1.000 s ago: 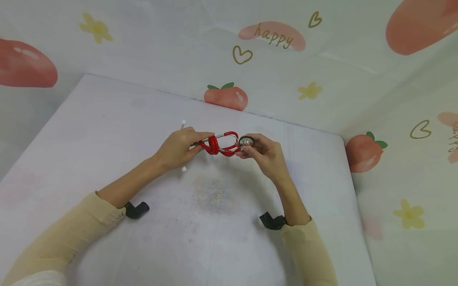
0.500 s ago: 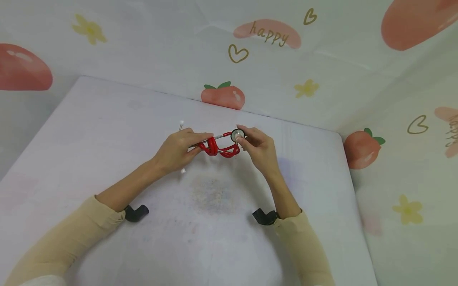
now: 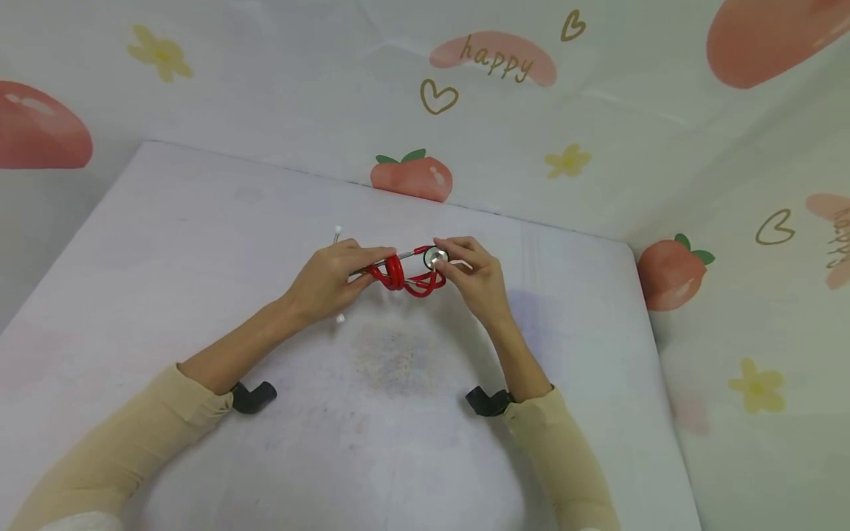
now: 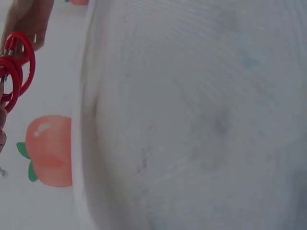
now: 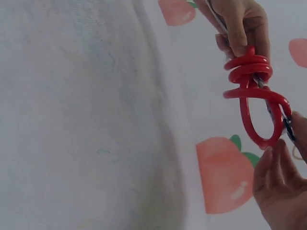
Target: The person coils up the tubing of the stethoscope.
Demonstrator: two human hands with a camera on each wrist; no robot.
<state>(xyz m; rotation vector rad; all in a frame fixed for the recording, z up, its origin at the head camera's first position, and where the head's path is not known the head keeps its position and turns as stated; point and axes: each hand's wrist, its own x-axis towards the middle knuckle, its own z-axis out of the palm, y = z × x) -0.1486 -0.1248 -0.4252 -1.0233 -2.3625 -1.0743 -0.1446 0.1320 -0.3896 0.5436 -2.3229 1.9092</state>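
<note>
A stethoscope with red tubing [image 3: 395, 273] is held up between both hands, its tube wound in coils round the metal ear tubes. My left hand [image 3: 330, 276] pinches the ear-tube end beside the coils; white eartips [image 3: 338, 229] stick out behind it. My right hand [image 3: 479, 280] pinches the round silver chestpiece [image 3: 435, 257] with its dark rim between thumb and fingers, next to the tubing's loop. The right wrist view shows the coiled red tubing [image 5: 248, 67] between the left hand [image 5: 244, 24] and the right fingers [image 5: 276, 167]. Only part of the coils [image 4: 19, 67] enters the left wrist view.
Below the hands lies a white table [image 3: 398, 442] with faint stains. A white wall sheet [image 3: 299, 88] printed with peaches and flowers rises behind it and along the right side. Black angled pieces [image 3: 254, 397] sit at both wrists.
My right hand has moved left with the chestpiece, bringing it closer to the coils and turning its face. The left hand keeps its hold, nearly still.
</note>
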